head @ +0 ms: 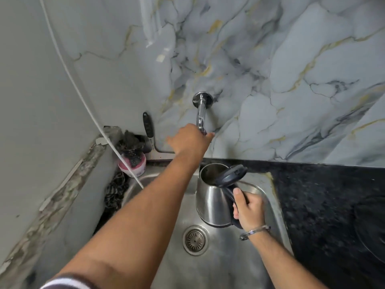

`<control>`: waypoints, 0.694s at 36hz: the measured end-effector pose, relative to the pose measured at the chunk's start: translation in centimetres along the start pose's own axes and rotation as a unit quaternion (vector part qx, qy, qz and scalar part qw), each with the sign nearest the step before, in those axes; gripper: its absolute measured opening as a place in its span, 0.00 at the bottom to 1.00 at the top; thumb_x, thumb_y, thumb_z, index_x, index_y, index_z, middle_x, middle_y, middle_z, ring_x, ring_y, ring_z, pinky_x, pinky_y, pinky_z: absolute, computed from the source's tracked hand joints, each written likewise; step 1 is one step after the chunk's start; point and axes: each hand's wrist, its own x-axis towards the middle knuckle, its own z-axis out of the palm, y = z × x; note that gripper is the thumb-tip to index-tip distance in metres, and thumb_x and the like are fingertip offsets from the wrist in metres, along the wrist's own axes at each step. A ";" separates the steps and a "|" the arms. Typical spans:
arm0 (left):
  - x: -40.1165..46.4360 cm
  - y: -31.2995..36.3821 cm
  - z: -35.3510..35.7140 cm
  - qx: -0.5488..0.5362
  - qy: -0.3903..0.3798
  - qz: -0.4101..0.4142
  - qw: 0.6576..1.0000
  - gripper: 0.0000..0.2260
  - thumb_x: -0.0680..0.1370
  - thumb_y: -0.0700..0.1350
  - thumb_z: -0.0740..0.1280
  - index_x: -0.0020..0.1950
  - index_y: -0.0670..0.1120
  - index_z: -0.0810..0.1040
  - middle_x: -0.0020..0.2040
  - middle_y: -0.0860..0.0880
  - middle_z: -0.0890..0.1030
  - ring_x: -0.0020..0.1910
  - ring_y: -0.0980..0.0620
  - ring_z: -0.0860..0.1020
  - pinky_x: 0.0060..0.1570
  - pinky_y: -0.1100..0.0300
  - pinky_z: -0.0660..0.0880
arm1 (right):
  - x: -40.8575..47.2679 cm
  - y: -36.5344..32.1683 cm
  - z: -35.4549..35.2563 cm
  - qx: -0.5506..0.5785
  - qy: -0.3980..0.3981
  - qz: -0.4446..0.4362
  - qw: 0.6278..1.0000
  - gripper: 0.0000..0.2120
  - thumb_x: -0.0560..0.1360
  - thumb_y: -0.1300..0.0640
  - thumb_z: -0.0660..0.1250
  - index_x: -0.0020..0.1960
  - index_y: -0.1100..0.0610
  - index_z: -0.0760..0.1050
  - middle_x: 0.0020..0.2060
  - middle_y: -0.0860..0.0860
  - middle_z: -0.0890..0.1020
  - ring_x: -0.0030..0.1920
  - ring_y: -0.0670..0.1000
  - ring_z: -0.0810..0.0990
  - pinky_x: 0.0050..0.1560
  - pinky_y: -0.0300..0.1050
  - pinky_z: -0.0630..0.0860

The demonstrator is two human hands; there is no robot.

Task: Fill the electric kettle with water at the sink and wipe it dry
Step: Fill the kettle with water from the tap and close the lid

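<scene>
A steel electric kettle (210,201) with a dark handle hangs upright over the steel sink (220,265), its dark lid (231,175) flipped open. My right hand (249,209) is closed around the kettle's handle. My left hand (190,140) reaches up to the chrome wall tap (201,110) and covers the tap's lower end. Its fingers rest on the tap, and how firmly they hold it is hidden. The kettle's mouth sits just below the tap. No stream of water shows.
The sink drain (195,239) lies below the kettle. A pink tub with dark scrubbers (132,161) and a black-handled tool (148,126) sit at the back left corner. A white cord (83,97) runs down the left wall. Dark speckled counter (333,205) lies right.
</scene>
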 end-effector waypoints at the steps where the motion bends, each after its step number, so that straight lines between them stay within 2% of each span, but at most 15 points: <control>1: 0.3 0.4 0.3 0.014 0.002 -0.008 1.000 0.22 0.73 0.69 0.69 0.43 0.50 0.79 0.44 0.47 0.85 0.49 0.41 0.84 0.66 0.38 0.71 | 0.3 0.3 0.1 -0.005 0.000 0.004 1.000 0.26 0.78 0.58 0.64 0.22 0.56 0.65 0.17 0.56 0.69 0.16 0.49 0.65 0.18 0.38 0.64; 2: 0.6 0.7 0.5 0.027 0.004 -0.016 1.000 0.22 0.73 0.68 0.70 0.47 0.49 0.81 0.46 0.47 0.86 0.50 0.41 0.84 0.71 0.32 0.64 | 0.6 0.6 0.2 -0.009 -0.001 0.007 1.000 0.25 0.78 0.57 0.64 0.22 0.57 0.66 0.17 0.56 0.69 0.16 0.49 0.66 0.18 0.39 0.64; 4: 1.5 0.9 0.7 0.034 0.003 -0.030 0.999 0.18 0.74 0.64 0.71 0.48 0.49 0.82 0.45 0.48 0.86 0.51 0.42 0.84 0.74 0.26 0.52 | 1.1 1.2 0.4 -0.009 -0.005 0.016 1.000 0.25 0.78 0.56 0.64 0.22 0.56 0.65 0.18 0.56 0.69 0.16 0.49 0.66 0.19 0.38 0.64; 7: 1.9 0.8 1.0 0.028 0.004 -0.040 0.999 0.14 0.73 0.57 0.71 0.37 0.50 0.74 0.36 0.50 0.80 0.48 0.43 0.83 0.74 0.25 0.49 | 1.8 2.0 0.6 -0.004 -0.016 0.032 0.999 0.25 0.78 0.56 0.64 0.23 0.56 0.65 0.19 0.55 0.68 0.17 0.48 0.65 0.20 0.36 0.64; 9: 2.0 0.7 1.0 0.000 -0.008 -0.041 0.999 0.15 0.72 0.56 0.70 0.32 0.49 0.70 0.30 0.52 0.74 0.42 0.43 0.79 0.75 0.27 0.52 | 2.2 2.3 0.7 -0.005 -0.027 0.037 0.999 0.25 0.78 0.56 0.64 0.23 0.55 0.64 0.19 0.55 0.68 0.17 0.48 0.65 0.20 0.35 0.63; 11: 2.8 -0.2 1.2 -0.045 -0.027 -0.025 0.998 0.15 0.68 0.58 0.69 0.30 0.48 0.74 0.25 0.54 0.74 0.36 0.46 0.77 0.72 0.32 0.63 | 2.5 2.5 0.9 -0.004 -0.040 0.036 0.999 0.24 0.76 0.53 0.64 0.22 0.55 0.64 0.18 0.56 0.68 0.17 0.49 0.65 0.19 0.35 0.63; 13: 4.2 -2.5 1.5 -0.148 -0.091 0.021 0.985 0.16 0.68 0.57 0.72 0.28 0.47 0.80 0.20 0.54 0.73 0.28 0.55 0.75 0.59 0.44 0.75 | 2.9 2.5 0.9 -0.003 -0.052 0.031 0.998 0.23 0.74 0.51 0.63 0.22 0.57 0.66 0.17 0.58 0.70 0.16 0.49 0.67 0.18 0.38 0.65; 14: 4.8 -3.7 1.6 -0.229 -0.144 0.054 0.961 0.14 0.71 0.54 0.75 0.29 0.48 0.83 0.21 0.55 0.76 0.26 0.59 0.74 0.50 0.50 0.74 | 3.1 2.4 1.0 -0.004 -0.056 0.029 0.998 0.23 0.73 0.51 0.62 0.22 0.58 0.66 0.16 0.58 0.70 0.16 0.49 0.68 0.18 0.39 0.66; 15: 5.3 -4.8 1.8 -0.301 -0.200 0.081 0.929 0.10 0.74 0.48 0.76 0.33 0.49 0.86 0.27 0.53 0.82 0.30 0.60 0.77 0.48 0.53 0.74 | 3.4 2.4 1.1 -0.003 -0.060 0.031 0.998 0.23 0.73 0.51 0.61 0.22 0.59 0.67 0.16 0.58 0.71 0.17 0.49 0.68 0.19 0.39 0.67; 16: 5.7 -5.6 1.9 -0.344 -0.242 0.098 0.902 0.06 0.77 0.44 0.75 0.40 0.46 0.89 0.38 0.46 0.88 0.39 0.57 0.83 0.53 0.55 0.75 | 3.6 2.4 1.2 0.000 -0.065 0.034 0.997 0.24 0.73 0.51 0.61 0.21 0.60 0.67 0.16 0.58 0.71 0.17 0.50 0.68 0.20 0.38 0.68; 17: 6.1 -6.1 2.0 -0.366 -0.270 0.105 0.884 0.05 0.78 0.42 0.74 0.48 0.42 0.89 0.48 0.42 0.89 0.50 0.53 0.85 0.61 0.57 0.74 | 3.8 2.4 1.3 0.005 -0.072 0.036 0.997 0.24 0.73 0.51 0.61 0.21 0.61 0.66 0.16 0.57 0.70 0.18 0.50 0.68 0.20 0.37 0.68; 18: 6.6 -6.5 2.1 -0.373 -0.291 0.108 0.874 0.07 0.79 0.42 0.73 0.52 0.40 0.88 0.54 0.41 0.88 0.58 0.50 0.85 0.67 0.57 0.71 | 4.0 2.4 1.4 0.009 -0.082 0.037 0.996 0.25 0.73 0.51 0.60 0.22 0.64 0.66 0.16 0.57 0.70 0.18 0.50 0.68 0.20 0.37 0.67; 19: 7.3 -6.7 2.2 -0.372 -0.309 0.114 0.868 0.07 0.79 0.42 0.73 0.52 0.40 0.88 0.55 0.42 0.88 0.61 0.49 0.84 0.70 0.57 0.70 | 4.2 2.3 1.5 0.011 -0.090 0.035 0.995 0.25 0.73 0.51 0.60 0.23 0.65 0.66 0.16 0.56 0.71 0.18 0.50 0.68 0.20 0.38 0.68; 22: 8.6 -6.8 2.2 -0.353 -0.336 0.137 0.862 0.07 0.76 0.46 0.75 0.49 0.44 0.89 0.54 0.44 0.89 0.61 0.47 0.85 0.69 0.56 0.71 | 4.7 2.5 1.8 0.017 -0.105 0.029 0.994 0.25 0.72 0.47 0.60 0.23 0.62 0.68 0.16 0.57 0.71 0.18 0.51 0.68 0.21 0.39 0.68; 25: 8.8 -6.8 1.9 -0.354 -0.325 0.149 0.865 0.13 0.75 0.46 0.76 0.50 0.35 0.87 0.55 0.33 0.86 0.63 0.34 0.82 0.73 0.44 0.73 | 5.0 3.0 2.1 0.026 -0.116 0.021 0.993 0.27 0.72 0.46 0.60 0.22 0.64 0.68 0.16 0.58 0.71 0.18 0.52 0.69 0.22 0.41 0.69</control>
